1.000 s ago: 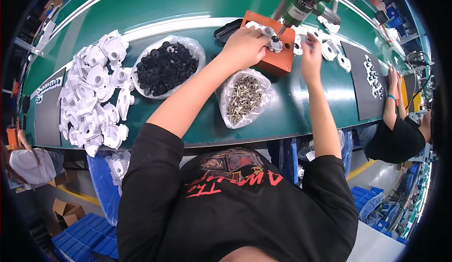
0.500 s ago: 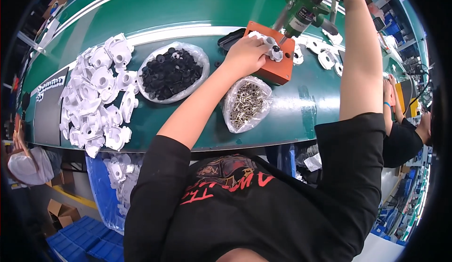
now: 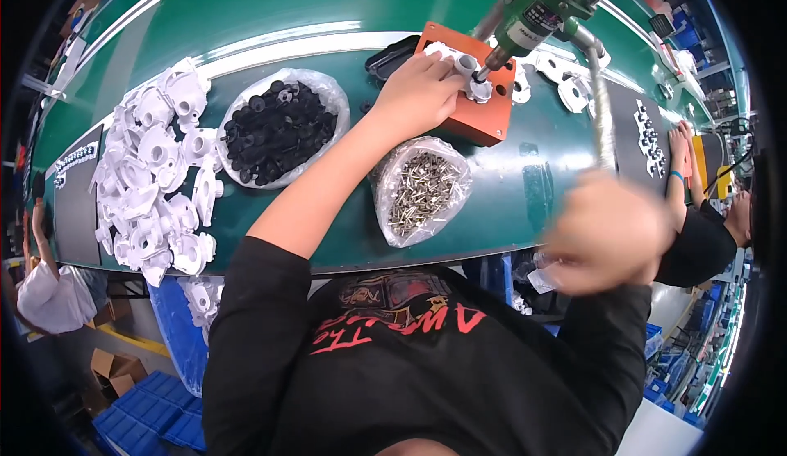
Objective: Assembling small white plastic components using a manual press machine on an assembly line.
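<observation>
My left hand (image 3: 416,95) holds a white plastic part (image 3: 467,64) against the top of an orange block fixture (image 3: 479,120), its fingers curled over the part. Above it stands a green hand press (image 3: 525,21), its metal ram down at a small black piece (image 3: 480,76) on the white part. My right hand (image 3: 611,230), smeared by motion, is closed round the lower end of the press lever (image 3: 602,111). Nearest my left forearm are a clear bag of metal pins (image 3: 422,193) and a bag of black round parts (image 3: 283,132).
White plastic parts (image 3: 156,161) lie heaped on the left of the green table (image 3: 344,239). More white parts (image 3: 574,93) lie right of the fixture. A black tray (image 3: 393,58) sits behind my left hand. Other people work at both sides; one person's arm (image 3: 677,169) is at right.
My right hand has swung the press lever down toward me from high up at the press. The ram has come down onto the black piece. My left hand stays at the fixture.
</observation>
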Tool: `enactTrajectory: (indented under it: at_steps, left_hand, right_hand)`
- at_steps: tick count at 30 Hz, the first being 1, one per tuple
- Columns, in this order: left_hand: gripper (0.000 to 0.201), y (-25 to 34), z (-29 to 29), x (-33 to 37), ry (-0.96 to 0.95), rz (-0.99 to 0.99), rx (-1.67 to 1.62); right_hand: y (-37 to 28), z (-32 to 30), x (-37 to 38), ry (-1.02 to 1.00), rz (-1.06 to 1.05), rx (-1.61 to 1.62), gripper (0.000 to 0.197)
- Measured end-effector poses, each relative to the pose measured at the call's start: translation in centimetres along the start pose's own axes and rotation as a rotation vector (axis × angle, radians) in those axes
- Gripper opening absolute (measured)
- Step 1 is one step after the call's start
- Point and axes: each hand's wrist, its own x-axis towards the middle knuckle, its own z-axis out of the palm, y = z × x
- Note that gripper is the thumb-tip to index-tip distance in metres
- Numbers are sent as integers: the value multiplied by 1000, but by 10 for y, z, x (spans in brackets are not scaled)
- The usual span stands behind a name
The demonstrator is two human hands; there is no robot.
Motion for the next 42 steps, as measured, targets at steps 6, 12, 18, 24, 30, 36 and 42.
enactTrajectory:
  at_steps: [6,12,18,24,30,36,42]
  left_hand:
    - [14,7,9,0,22,105,-162]
    - [26,20,1,24,-154,-111,-213]
    - [44,-7,10,56,-380,-139,-154]
    - [53,0,-25,64,-421,-169,-139]
    - [57,-35,-19,64,-431,-299,50]
    - [68,-76,-19,45,113,-668,-200]
    - [69,-64,-66,-10,61,-533,-204]
  right_hand:
    - [-31,5,14,108,140,447,18]
    - [80,-86,-57,970,-155,393,42]
    - [189,-40,-23,1389,32,1394,33]
    - [189,55,-40,1662,503,495,28]
    - [198,197,-9,1247,988,200,48]
    - [170,212,43,933,1195,-101,57]
    - [168,213,45,998,1268,-110,49]
